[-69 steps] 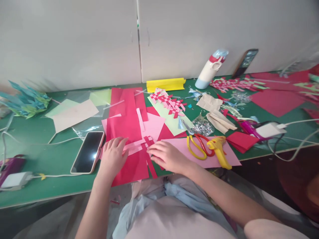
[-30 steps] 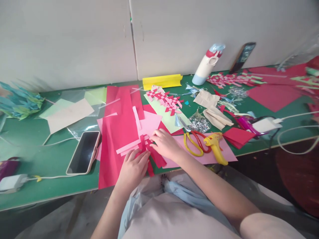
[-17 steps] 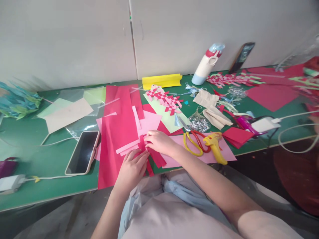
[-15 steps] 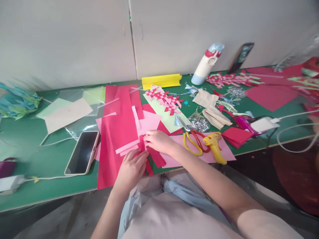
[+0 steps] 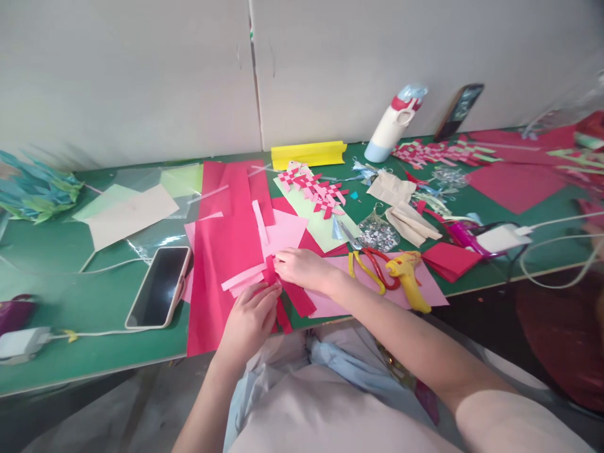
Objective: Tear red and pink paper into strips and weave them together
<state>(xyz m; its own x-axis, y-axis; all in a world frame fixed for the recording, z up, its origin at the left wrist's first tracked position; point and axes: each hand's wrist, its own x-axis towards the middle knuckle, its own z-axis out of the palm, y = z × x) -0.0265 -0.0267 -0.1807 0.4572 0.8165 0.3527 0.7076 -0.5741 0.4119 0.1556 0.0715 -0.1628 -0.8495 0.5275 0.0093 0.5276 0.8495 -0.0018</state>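
Several paper strips point(image 5: 243, 277) under the fingers point(image 5: 264, 298)

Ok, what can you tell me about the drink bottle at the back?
The drink bottle has a white body, pale blue base and light blue top, with a red band below the top and a carrying loop. It looks like smooth plastic or coated metal. It stands on the green table near the grey wall, slanting in the picture, perhaps from the lens. Neither the left hand nor the right hand touches it.
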